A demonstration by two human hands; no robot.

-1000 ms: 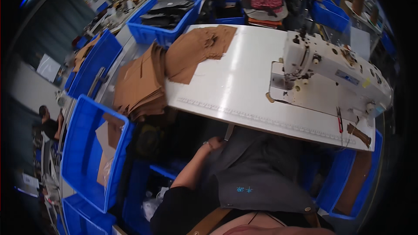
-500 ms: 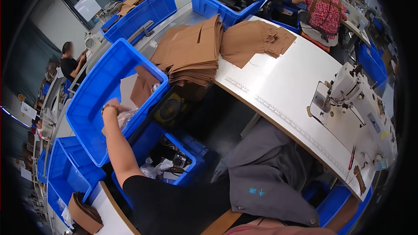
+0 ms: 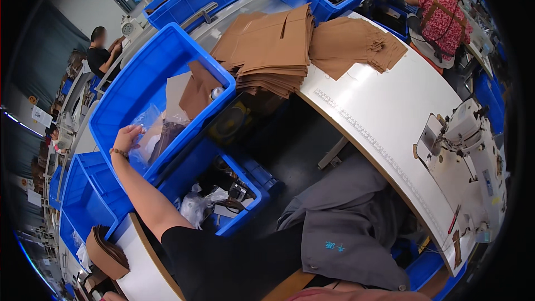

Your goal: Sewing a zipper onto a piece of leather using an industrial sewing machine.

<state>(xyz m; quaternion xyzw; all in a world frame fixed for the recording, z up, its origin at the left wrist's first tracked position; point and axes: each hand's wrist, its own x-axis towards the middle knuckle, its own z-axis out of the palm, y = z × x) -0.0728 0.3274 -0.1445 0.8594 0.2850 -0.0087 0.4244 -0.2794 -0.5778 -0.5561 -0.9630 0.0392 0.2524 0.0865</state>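
My left hand, with a beaded bracelet at the wrist, reaches into a large blue plastic bin. Its fingers are closed on the edge of a clear plastic bag near the bin's left wall. Dark brown pieces lie partly under the film. Beside them in the bin are a pale flat panel, brown panels and a small white roundish item. My right hand is out of view.
Brown panel stacks cover the white table's far end; a sewing machine and red-handled tool are at right. Below stands another blue bin with plastic bags. Two co-workers sit farther off.
My left hand has moved toward the bin's near left wall and drawn the plastic bag with it, uncovering dark pieces. The whole view has shifted slightly.
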